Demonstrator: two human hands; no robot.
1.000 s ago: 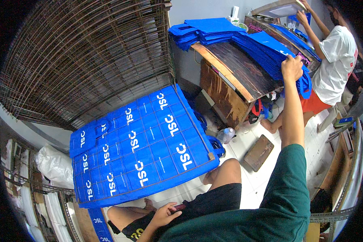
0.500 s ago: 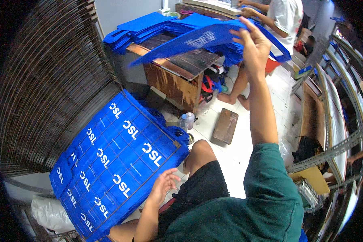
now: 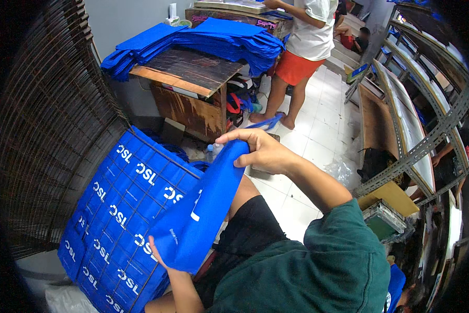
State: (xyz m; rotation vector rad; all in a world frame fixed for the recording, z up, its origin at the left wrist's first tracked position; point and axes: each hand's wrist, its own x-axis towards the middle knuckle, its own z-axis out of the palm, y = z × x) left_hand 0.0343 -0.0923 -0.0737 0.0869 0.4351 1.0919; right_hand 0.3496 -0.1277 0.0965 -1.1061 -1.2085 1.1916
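A blue fabric piece with white print, perhaps a flat bag, hangs curled in front of me. My right hand is closed on its upper edge, the thumb on the near side. At its lower end is my left hand; one finger sticks up past the fabric's left edge while the others are hidden behind it, so its grip cannot be made out. Under and to the left of the piece lies a wire drying rack over rows of blue printed fabric pieces.
Raised wire racks stand at the left. Blue fabric pieces are piled on a worn wooden table. Beyond it stands a person in a white shirt and red shorts. Metal shelving with leaning boards lines the right. Bottles stand behind the held piece.
My right hand has brought the blue fabric piece from above the far table down and toward me. My left hand, earlier free with fingers spread, is now at the piece's lower end. The view has shifted right.
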